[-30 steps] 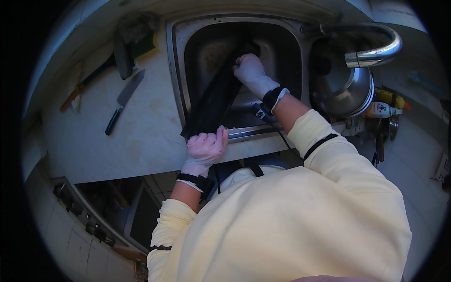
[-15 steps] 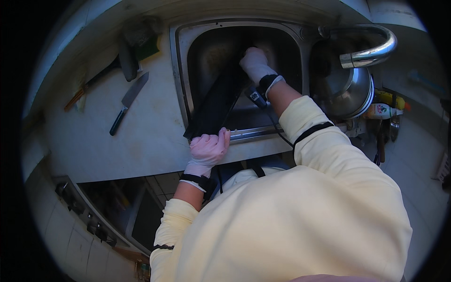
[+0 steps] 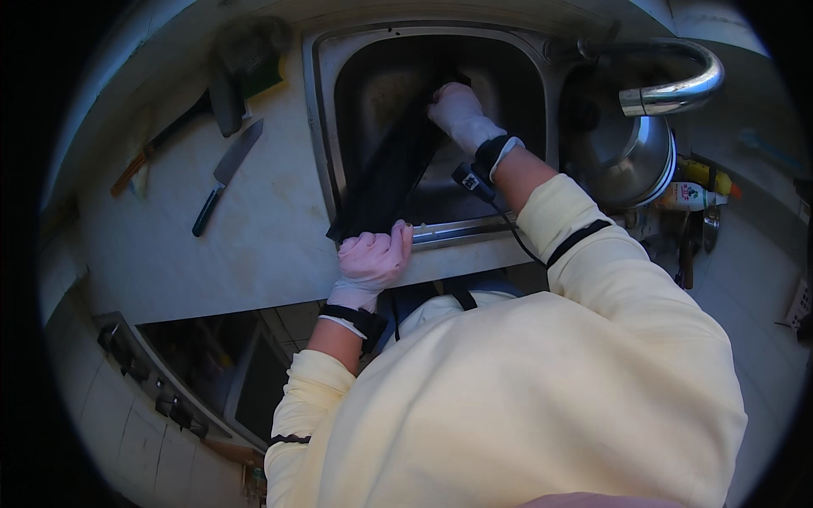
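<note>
A long, limp-looking black sheet [image 3: 383,179] slants across the sink [image 3: 320,118], from its near left edge up toward the far side. I cannot make out its exact kind. My left hand [image 3: 373,258], in a thin pale glove, is closed on the near end, over the sink's front rim. Deeper in the basin, my right hand [image 3: 461,114], gloved too, is curled at the far end, its fingertips partly hidden. A small black device [image 3: 472,180] with a cable hangs by my right wrist.
On the left counter lie a knife [image 3: 229,175] and a dark long-handled tool [image 3: 178,123]. A chrome faucet [image 3: 673,95] arches over metal bowls [image 3: 631,173] on the right. Bottles [image 3: 690,195] stand beyond them. A stove front with knobs [image 3: 123,347] is at lower left.
My right hand has shifted slightly up and left with the far end of the black sheet. The sheet looks narrower and more folded. The whole view has moved a little.
</note>
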